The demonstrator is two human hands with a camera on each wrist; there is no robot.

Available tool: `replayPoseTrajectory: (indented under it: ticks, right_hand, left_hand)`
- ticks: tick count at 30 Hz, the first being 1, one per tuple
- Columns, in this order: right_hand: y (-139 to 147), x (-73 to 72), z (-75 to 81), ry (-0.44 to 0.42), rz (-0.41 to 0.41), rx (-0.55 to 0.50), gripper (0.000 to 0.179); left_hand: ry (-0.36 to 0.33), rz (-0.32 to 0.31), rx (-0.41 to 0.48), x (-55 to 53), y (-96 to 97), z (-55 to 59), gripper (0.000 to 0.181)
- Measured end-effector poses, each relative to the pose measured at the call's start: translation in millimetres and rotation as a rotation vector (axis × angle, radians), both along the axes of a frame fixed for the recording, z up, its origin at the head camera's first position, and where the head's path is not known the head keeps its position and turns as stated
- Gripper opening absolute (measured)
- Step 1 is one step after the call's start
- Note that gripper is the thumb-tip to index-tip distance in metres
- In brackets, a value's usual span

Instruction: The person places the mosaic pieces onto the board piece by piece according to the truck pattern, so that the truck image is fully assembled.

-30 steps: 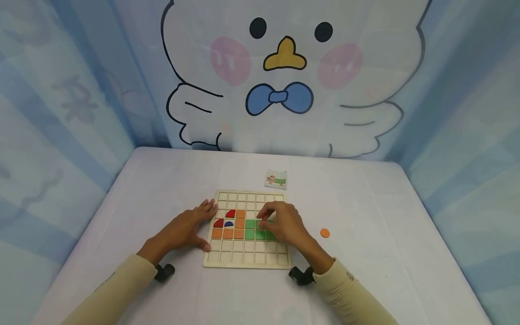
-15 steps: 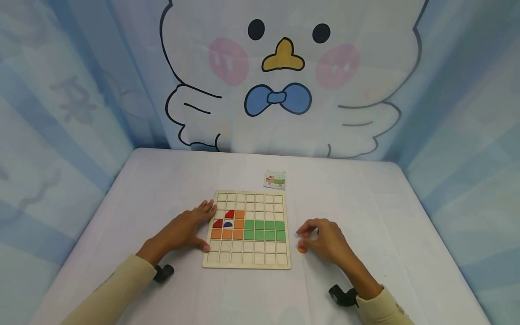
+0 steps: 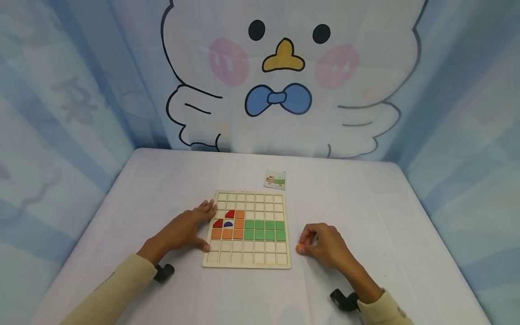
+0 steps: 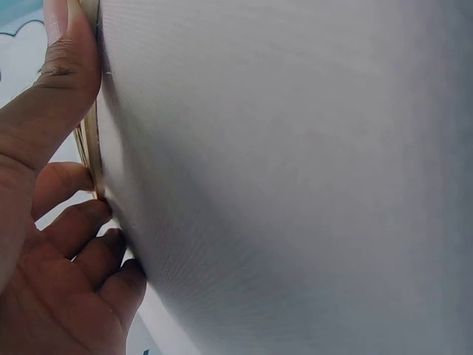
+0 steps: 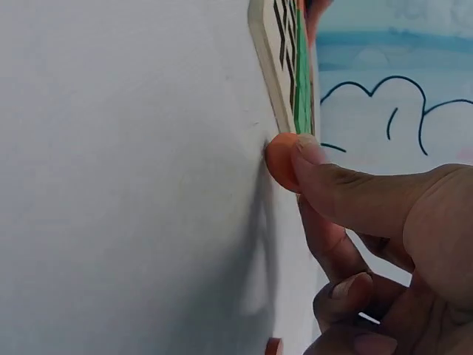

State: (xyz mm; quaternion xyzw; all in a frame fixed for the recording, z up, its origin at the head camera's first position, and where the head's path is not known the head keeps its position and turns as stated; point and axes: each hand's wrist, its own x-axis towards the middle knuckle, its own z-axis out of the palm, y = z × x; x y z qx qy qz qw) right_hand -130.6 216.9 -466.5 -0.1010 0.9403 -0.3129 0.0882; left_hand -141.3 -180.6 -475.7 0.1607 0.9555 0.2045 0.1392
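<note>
A wooden grid board (image 3: 241, 266) lies on the table, with orange squares (image 3: 239, 224), green squares (image 3: 259, 235), red quarter-round pieces (image 3: 230, 214) and a blue-and-white piece (image 3: 228, 224) in its cells. Along the board's left edge rests my left hand (image 3: 183, 230), fingers extended and thumb spread toward the lower corner. Just right of the board, my right hand (image 3: 329, 246) pinches an orange disc (image 3: 299, 248) between thumb and forefinger. In the right wrist view this disc (image 5: 281, 161) is tilted close over the tabletop, its far side partly covered by the thumb.
A small picture card (image 3: 275, 179) with a coloured grid lies beyond the board. Another orange piece (image 5: 274, 346) shows at the bottom of the right wrist view. Light blue curtains (image 3: 61, 135) border the white table (image 3: 349, 194).
My right hand has left the green squares on the board, moved right and toward me, and taken hold of the orange disc. My left hand has stayed in place.
</note>
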Motion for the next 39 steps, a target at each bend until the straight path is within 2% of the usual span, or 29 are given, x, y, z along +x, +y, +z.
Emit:
replayPoseTrajectory:
  ticks: [7, 12, 15, 23, 31, 39]
  right_hand:
    - [-25, -6.1, 6.7, 0.059, 0.063, -0.115, 0.021]
    - [-62, -6.3, 12.3, 0.05, 0.092, -0.17, 0.021]
    - [-86, -7.9, 13.8, 0.053, 0.136, -0.186, 0.019]
    - [-140, -13.6, 6.8, 0.085, 0.273, -0.173, 0.017]
    - [-168, -14.9, -3.7, 0.083, 0.267, -0.115, 0.018]
    - [-174, -11.7, -7.3, 0.09, 0.28, -0.066, 0.018]
  left_hand:
    - [0.004, 0.0, -0.002, 0.1, 0.5, 0.6, 0.12]
    - [-0.002, 0.004, -0.01, 0.0, 0.8, 0.2, 0.12]
    - [-0.006, 0.007, -0.012, -0.2, 0.3, 0.3, 0.12]
    - [0.0, -0.02, 0.011, -1.0, -2.5, 0.9, 0.119]
    - [0.003, -0.027, 0.024, -1.4, -3.6, 0.5, 0.119]
    - [0.02, -0.042, 0.029, -1.6, -4.7, -0.5, 0.119]
